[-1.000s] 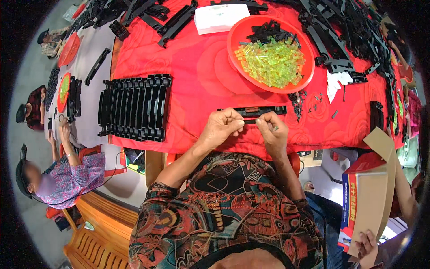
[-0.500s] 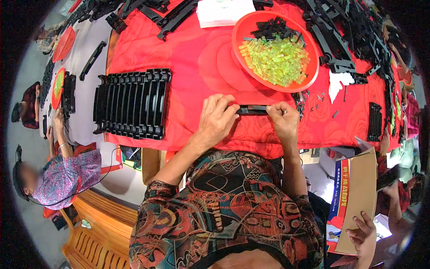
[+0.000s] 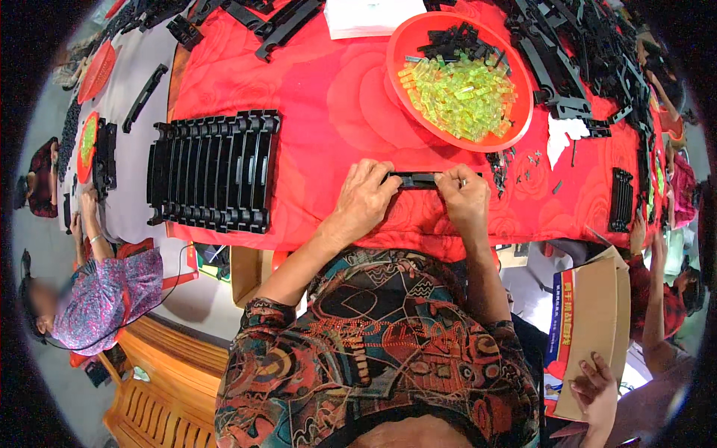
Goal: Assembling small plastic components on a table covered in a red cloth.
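Between my two hands, just above the near part of the red cloth, is a long black plastic strip (image 3: 415,180). My left hand (image 3: 364,196) has its fingers closed round the strip's left end. My right hand (image 3: 464,196) pinches it farther right, thumb and fingertips together. Fingers hide both ends of the strip. To the left lies a row of similar black plastic strips (image 3: 213,172), set side by side. Beyond my right hand stands a red round basin (image 3: 526,125) holding yellow-green translucent pieces (image 3: 459,97) and small black parts (image 3: 453,42).
Black plastic parts (image 3: 556,63) heap up at the far right, near a crumpled white paper (image 3: 565,138) and scattered tiny black bits (image 3: 527,166). A white sheet or box (image 3: 371,19) lies at the back. Another person's hand (image 3: 594,384) holds a cardboard box (image 3: 597,328) at lower right.
My right hand has slid left along the strip, nearer my left hand. The view has shifted slightly. At the lower right, the cardboard box and the other person's hand have moved a little.
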Motion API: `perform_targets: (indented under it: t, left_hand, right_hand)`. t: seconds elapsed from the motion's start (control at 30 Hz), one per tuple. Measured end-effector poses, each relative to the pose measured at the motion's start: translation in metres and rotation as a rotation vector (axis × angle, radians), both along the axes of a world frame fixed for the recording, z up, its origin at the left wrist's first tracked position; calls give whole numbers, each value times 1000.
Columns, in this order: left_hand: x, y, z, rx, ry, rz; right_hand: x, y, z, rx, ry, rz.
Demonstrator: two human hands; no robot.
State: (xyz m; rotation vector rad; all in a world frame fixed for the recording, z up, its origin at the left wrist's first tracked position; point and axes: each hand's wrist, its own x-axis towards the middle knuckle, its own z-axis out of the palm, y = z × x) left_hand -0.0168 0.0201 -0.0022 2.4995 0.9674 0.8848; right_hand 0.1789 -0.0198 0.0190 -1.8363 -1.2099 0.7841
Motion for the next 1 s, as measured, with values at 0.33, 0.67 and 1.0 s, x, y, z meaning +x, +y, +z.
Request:
perform_targets:
  t: [0.33,0.67,1.0]
  left_hand:
    - [1,0,5,-16,13,0]
    - [1,1,5,-34,44,3]
    - [1,1,7,-19,56,0]
  right_hand:
    - [9,1,1,-44,20,-23]
    - [-2,2,7,-77,-42,12]
    - [-2,-3,-5,33,55,-93]
